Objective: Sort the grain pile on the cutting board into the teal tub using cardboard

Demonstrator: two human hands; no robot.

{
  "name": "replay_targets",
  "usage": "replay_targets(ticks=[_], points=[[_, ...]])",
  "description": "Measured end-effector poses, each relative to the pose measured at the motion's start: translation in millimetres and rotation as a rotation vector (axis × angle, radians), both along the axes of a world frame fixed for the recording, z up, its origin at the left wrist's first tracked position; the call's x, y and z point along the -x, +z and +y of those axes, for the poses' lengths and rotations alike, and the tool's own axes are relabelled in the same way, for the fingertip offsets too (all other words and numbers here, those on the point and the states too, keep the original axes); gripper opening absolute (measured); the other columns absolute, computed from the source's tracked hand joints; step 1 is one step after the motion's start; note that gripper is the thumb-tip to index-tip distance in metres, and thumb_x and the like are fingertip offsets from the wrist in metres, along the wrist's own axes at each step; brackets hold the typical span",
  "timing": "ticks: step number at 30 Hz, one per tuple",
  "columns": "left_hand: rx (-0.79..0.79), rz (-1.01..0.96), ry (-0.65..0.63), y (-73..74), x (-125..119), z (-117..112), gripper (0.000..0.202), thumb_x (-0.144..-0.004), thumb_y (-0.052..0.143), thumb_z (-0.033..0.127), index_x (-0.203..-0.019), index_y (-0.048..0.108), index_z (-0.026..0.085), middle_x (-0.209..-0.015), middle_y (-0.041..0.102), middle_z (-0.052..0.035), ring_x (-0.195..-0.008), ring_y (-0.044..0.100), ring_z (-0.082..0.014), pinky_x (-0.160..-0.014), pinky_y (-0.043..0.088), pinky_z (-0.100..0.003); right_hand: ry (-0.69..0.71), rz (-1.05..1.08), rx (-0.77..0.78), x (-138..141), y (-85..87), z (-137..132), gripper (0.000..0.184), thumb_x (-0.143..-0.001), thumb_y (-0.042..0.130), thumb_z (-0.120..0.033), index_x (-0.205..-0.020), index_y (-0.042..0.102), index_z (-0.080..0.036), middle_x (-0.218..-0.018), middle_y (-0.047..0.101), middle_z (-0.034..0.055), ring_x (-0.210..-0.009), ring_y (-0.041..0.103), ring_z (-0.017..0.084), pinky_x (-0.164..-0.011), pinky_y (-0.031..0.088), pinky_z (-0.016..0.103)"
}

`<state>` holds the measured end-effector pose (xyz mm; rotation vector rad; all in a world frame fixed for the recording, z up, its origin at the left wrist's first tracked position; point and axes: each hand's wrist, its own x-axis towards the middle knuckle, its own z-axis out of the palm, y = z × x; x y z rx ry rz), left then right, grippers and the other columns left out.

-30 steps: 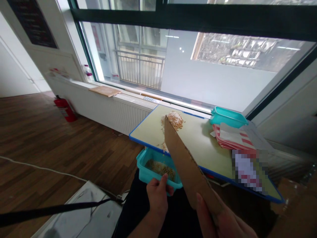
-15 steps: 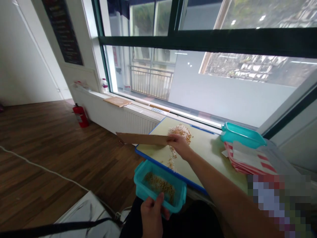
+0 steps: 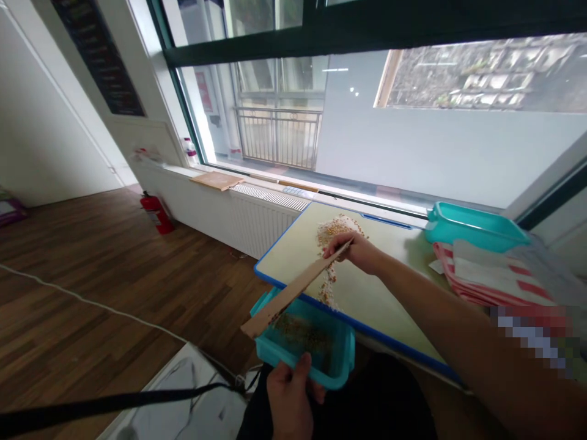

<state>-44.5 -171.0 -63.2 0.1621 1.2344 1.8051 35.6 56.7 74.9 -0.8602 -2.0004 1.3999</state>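
Observation:
My left hand grips the near rim of a teal plastic bin, thumb on the inside. Small tan grains lie on the bin's floor. With its fingers closed round the far end of a flat cardboard strip, my right hand hovers over the pale table. The strip slants down to the left, its near end over the bin's left side. Beyond my right hand is a pile of white and orange-brown grains; a thin trail of them runs to the table's blue edge.
A second teal bin stands at the table's far right, with red-and-white striped packaging before it. A radiator lines the wall under the window. A red fire extinguisher and a white cable are on the wooden floor.
The cardboard strip has swung from nearly level above the table to slanting down over the bin. My left hand still holds the bin's rim. The view has tilted down slightly.

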Motion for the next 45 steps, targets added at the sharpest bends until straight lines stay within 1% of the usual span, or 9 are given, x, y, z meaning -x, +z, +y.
replay_targets(ticks=[6,13,24,29,33,35,38,41,45], points=[[0.015,-0.044,0.013,-2.7,-12,0,0.037,-0.055,0.078,0.038,-0.045,0.051,0.016,-0.033,0.048,0.0024,-0.027,0.042,-0.0110,-0.031,0.032,-0.022,-0.042,0.000,0.026,-31,-2.4,-18,0.015,-0.051,0.050,-0.012,-0.058,0.063,-0.016,-0.065,0.068,0.0039,-0.065,0.060,0.015,-0.051,0.040,0.022],[0.021,-0.044,-0.009,0.1,-29,-4,0.035,-0.056,0.077,0.038,-0.046,0.052,0.016,-0.033,0.048,0.0027,-0.027,0.042,-0.0113,-0.030,0.031,-0.023,-0.096,0.029,0.063,-66,-6.3,-39,0.011,-0.055,0.053,-0.014,-0.058,0.063,-0.018,-0.066,0.069,0.0010,-0.070,0.063,0.016,-0.068,0.049,0.028],[0.030,-0.053,0.003,-1.6,-40,-4,0.037,-0.053,0.079,0.037,-0.047,0.048,0.017,-0.033,0.047,0.0038,-0.026,0.042,-0.0122,-0.030,0.032,-0.024,-0.171,0.109,0.028,-77,9.2,-74,0.003,-0.059,0.062,-0.019,-0.060,0.064,-0.019,-0.070,0.070,0.0018,-0.077,0.066,0.019,-0.069,0.049,0.031],[0.039,-0.004,-0.043,-1.0,-39,-4,0.041,-0.058,0.075,0.040,-0.043,0.044,0.018,-0.029,0.045,0.0027,-0.027,0.042,-0.0123,-0.033,0.034,-0.024,-0.574,-0.043,-0.263,-113,23.9,-90,0.018,-0.059,0.061,-0.022,-0.075,0.069,-0.018,-0.073,0.071,0.0032,-0.071,0.064,0.020,-0.067,0.048,0.032],[0.027,0.001,-0.044,-3.0,-39,-4,0.037,-0.058,0.076,0.037,-0.045,0.047,0.018,-0.031,0.046,0.0039,-0.028,0.043,-0.0120,-0.033,0.034,-0.024,-0.966,-0.354,-0.539,-150,21.4,-141,0.028,-0.067,0.058,-0.029,-0.090,0.071,-0.020,-0.077,0.072,0.0023,-0.073,0.066,0.023,-0.064,0.049,0.032],[0.032,0.002,-0.054,-4.6,-39,-5,0.036,-0.058,0.076,0.035,-0.045,0.047,0.018,-0.032,0.047,0.0032,-0.029,0.044,-0.0124,-0.033,0.036,-0.024,-1.125,-0.529,-0.608,-158,12.4,-173,0.025,-0.074,0.054,-0.036,-0.084,0.070,-0.019,-0.069,0.070,0.0039,-0.065,0.066,0.023,-0.053,0.047,0.031],[0.036,-0.005,-0.055,-5.5,-40,-5,0.036,-0.058,0.075,0.036,-0.044,0.047,0.018,-0.032,0.048,0.0026,-0.029,0.044,-0.0129,-0.032,0.036,-0.025,-1.169,-0.759,-0.694,-153,-5.3,-215,0.035,-0.081,0.047,-0.043,-0.061,0.064,-0.019,-0.041,0.055,0.0032,-0.037,0.055,0.021,-0.036,0.038,0.029],[0.030,0.003,-0.070,-4.1,-41,-7,0.036,-0.058,0.075,0.037,-0.044,0.048,0.017,-0.032,0.048,0.0022,-0.028,0.044,-0.0130,-0.032,0.035,-0.025,-1.034,-0.808,-0.875,-138,-19.1,-240,0.034,-0.087,0.041,-0.034,-0.085,0.069,-0.014,-0.058,0.067,0.0066,-0.042,0.060,0.019,-0.036,0.040,0.026],[0.020,0.026,-0.088,-1.6,-42,-8,0.038,-0.059,0.075,0.038,-0.043,0.048,0.017,-0.032,0.049,0.0015,-0.029,0.044,-0.0129,-0.033,0.036,-0.025,-0.889,-0.787,-0.989,-119,-26.0,-251,0.035,-0.089,0.043,-0.026,-0.116,0.060,-0.011,-0.083,0.073,0.0094,-0.054,0.067,0.017,-0.042,0.047,0.021]])
